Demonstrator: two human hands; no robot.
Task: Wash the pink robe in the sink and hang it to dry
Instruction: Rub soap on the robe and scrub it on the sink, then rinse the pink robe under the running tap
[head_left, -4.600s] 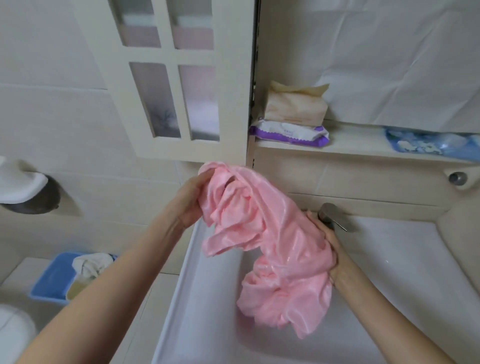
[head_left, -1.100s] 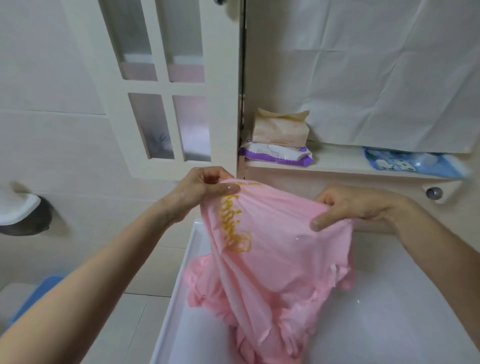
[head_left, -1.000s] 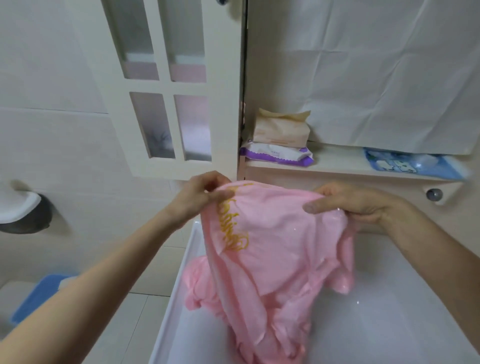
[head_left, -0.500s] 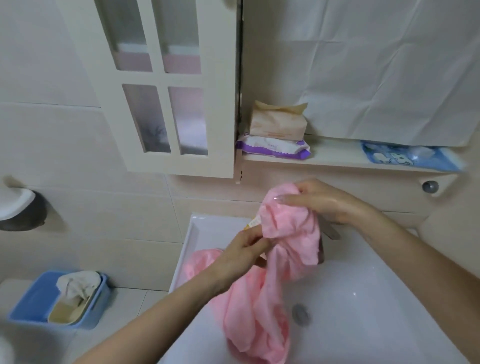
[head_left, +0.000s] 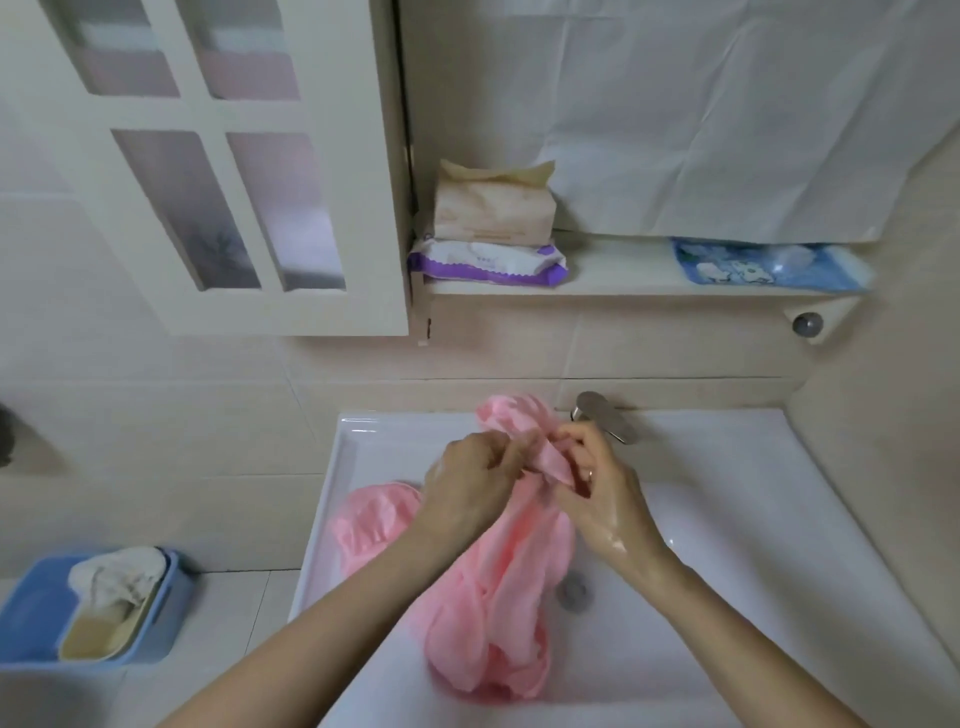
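Nearest, two bare forearms, reaching in from the bottom edge. At their ends two hands, left hand (head_left: 467, 488) and right hand (head_left: 602, 499), both with fingers curled, pinching the bunched top of one pink robe (head_left: 514, 597) between them. Right hand wet and shiny.

Below that grip, the rest of the robe hanging down into one white sink (head_left: 753, 545) and crumpled on its floor, with one lobe lying by the left wall. One round drain (head_left: 574, 592) just right of the fabric.

Off to the left, on the tiled surface, one blue basket (head_left: 171, 608) with one white cloth (head_left: 117, 577) in it.

Behind the hands, at the sink's back rim, one metal faucet (head_left: 605, 423).

Higher on the wall, one shelf (head_left: 613, 283) bearing three packs: one beige pack (head_left: 493, 208) stacked on one purple-and-white pack (head_left: 485, 260), and one blue pack (head_left: 769, 265) well apart to the right.

Left of the shelf, one cream cabinet door (head_left: 249, 306) with frosted panes. Above the shelf, one creased white sheet (head_left: 701, 114).
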